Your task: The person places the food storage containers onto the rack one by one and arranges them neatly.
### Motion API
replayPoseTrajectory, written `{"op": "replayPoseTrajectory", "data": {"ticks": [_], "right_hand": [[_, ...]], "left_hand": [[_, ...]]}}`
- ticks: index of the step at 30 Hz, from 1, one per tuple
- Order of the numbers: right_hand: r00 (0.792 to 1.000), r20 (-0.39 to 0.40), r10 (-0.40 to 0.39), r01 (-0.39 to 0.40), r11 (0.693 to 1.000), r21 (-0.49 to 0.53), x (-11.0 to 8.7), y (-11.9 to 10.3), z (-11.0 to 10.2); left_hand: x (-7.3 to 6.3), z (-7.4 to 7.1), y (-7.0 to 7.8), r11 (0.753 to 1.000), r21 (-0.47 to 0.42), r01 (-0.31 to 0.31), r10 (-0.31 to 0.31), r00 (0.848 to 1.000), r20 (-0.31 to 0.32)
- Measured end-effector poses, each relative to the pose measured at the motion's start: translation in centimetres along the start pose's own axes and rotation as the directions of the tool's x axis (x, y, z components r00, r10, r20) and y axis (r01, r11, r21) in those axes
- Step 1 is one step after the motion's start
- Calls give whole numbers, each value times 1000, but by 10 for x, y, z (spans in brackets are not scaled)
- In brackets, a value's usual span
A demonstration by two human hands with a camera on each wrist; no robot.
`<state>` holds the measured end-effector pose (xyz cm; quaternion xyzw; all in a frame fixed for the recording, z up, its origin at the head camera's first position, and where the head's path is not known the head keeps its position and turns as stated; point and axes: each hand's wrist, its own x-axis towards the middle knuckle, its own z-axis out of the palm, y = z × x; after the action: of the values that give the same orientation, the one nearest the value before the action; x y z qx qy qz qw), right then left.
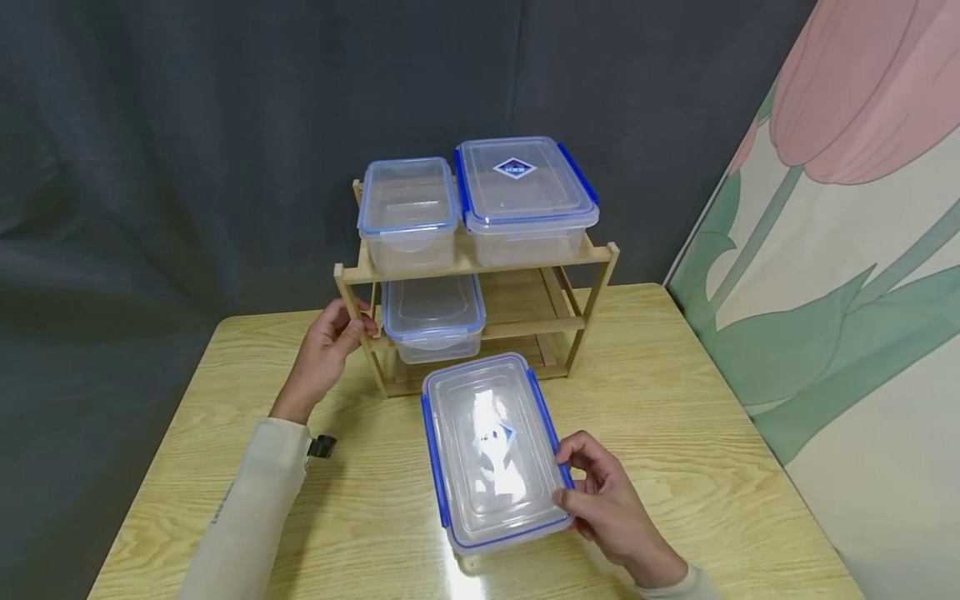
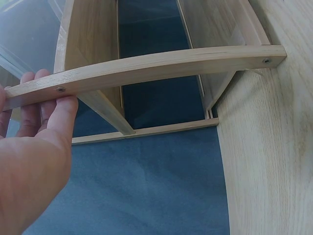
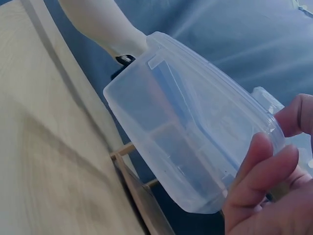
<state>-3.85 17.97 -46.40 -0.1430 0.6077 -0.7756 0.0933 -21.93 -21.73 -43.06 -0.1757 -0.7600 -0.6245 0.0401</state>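
Note:
My right hand (image 1: 611, 508) pinches the right edge of a clear plastic food container (image 1: 491, 467) with blue side clips, thumb on the lid. In the right wrist view the container (image 3: 171, 132) is tilted above the table, its frosted walls showing. My left hand (image 1: 322, 354) grips the left front post of a wooden shelf rack (image 1: 472, 265); in the left wrist view its fingers (image 2: 61, 117) curl round that post. On the top shelf stand a smaller container (image 1: 411, 200) with a light blue rim and a larger blue-clipped container (image 1: 528, 187). Another light-blue-rimmed container (image 1: 435, 308) sits on the middle shelf's left side.
The rack stands near the back edge of a light wooden table (image 1: 712, 400). Behind hangs a dark curtain (image 1: 262, 150). At the right, a wall panel (image 1: 840, 250) with tulip pictures borders the table.

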Motion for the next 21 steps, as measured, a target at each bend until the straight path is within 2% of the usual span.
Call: {"op": "replayPoseTrajectory", "data": {"ticks": [13, 21], "right_hand": [[997, -41, -62, 62, 998, 15, -16, -23, -29], [990, -63, -124, 127, 991, 40, -17, -43, -40]], "left_hand": [[0, 1, 0, 1000, -2, -26, 26, 1000, 2], [-1, 2, -1, 1000, -6, -29, 29, 1000, 2]]}}
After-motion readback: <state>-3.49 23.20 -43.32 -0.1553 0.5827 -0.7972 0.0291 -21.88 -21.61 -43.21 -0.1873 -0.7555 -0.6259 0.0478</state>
